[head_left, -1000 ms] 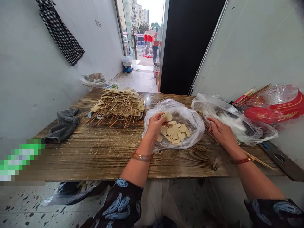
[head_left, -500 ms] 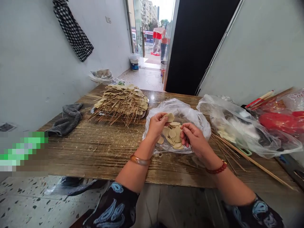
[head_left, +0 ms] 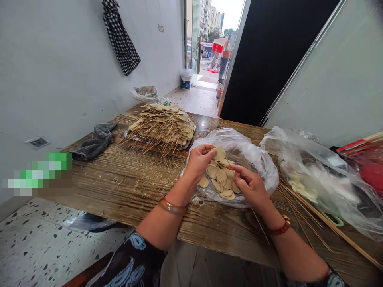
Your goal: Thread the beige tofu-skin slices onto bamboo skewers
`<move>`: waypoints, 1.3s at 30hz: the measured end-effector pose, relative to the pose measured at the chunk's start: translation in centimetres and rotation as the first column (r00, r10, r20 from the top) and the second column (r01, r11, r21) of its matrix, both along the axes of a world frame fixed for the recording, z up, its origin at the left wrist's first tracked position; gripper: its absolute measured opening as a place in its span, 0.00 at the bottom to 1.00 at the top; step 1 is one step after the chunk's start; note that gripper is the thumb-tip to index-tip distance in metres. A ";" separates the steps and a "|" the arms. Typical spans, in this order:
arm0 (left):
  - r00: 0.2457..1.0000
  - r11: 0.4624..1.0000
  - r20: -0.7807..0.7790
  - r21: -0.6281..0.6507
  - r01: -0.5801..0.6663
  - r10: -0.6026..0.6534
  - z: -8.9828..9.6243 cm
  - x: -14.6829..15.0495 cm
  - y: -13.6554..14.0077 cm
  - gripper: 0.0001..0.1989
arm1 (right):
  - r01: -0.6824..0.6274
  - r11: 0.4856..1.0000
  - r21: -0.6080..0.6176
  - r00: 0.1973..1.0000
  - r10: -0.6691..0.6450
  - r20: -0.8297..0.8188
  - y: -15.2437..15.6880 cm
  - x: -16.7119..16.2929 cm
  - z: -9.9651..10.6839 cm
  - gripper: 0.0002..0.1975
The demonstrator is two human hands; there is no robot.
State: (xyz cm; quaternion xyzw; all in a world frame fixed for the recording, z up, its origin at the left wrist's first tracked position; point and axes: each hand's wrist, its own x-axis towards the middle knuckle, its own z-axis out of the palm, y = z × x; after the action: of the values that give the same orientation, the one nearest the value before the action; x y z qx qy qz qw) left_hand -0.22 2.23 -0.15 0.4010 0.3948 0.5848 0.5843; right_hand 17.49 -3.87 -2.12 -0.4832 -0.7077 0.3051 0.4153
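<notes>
My left hand (head_left: 197,161) pinches a flat tan slice (head_left: 220,152) between thumb and fingers. In my right hand (head_left: 251,186) is a thin bamboo skewer (head_left: 260,225), its upper end beside the held slice and its lower end sticking out past my wrist. I cannot tell whether its tip has entered the slice. Several loose tan slices (head_left: 221,175) lie below both hands in an open clear plastic bag (head_left: 260,159). Left of the bag, a high pile of skewered slices (head_left: 167,123) rests on a metal tray (head_left: 191,139).
A grey cloth (head_left: 97,139) lies at the wooden table's (head_left: 134,191) left edge. On the right are loose skewers (head_left: 299,213) and another plastic bag (head_left: 299,159), with red packaging (head_left: 371,171) beyond. A bucket (head_left: 186,81) stands by the doorway; a person (head_left: 225,59) is outside.
The view has swung left, so everything sits further right. My right hand has brought the skewer up beside the slice in my left hand; its length now shows.
</notes>
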 end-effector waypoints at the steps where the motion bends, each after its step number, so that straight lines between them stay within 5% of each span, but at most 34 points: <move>1: 1.000 1.000 -0.012 0.005 -0.004 0.004 0.0 0.0 0.0 0.12 | -0.002 1.000 -0.006 1.000 0.002 -0.014 -0.2 -0.1 0.0 0.20; 39: 0.992 0.992 -0.125 0.125 0.035 -0.020 0.9 -0.1 -0.6 0.12 | 0.063 0.996 0.055 0.998 -0.065 0.018 -0.5 -1.1 -1.1 0.18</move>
State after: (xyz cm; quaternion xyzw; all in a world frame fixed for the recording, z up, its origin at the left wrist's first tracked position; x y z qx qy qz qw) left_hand -0.32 1.59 0.75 0.4779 0.3867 0.5747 0.5402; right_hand 16.44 -4.33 -3.20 -0.4973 -0.7040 0.2676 0.4307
